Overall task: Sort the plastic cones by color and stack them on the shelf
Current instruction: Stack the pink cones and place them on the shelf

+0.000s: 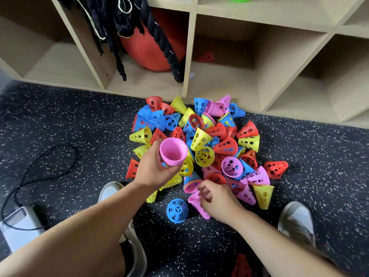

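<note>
Head view: L hand has fingers curled round a pink cone stack, open end up, above the pile's near-left edge. R hand pinches the rim of a pink cone lying on the floor. Mixed-colour cone pile sits just in front of the shelf. One red cone is inside a compartment.

Perforated red, blue, yellow and pink cones lie in a jumbled pile just in front of the shelf; one red cone lies on its side inside a compartment. On the pile's side away from the shelf, the left hand holds a pink stack mouth-up, and the right hand pinches a lying pink cone.
</note>
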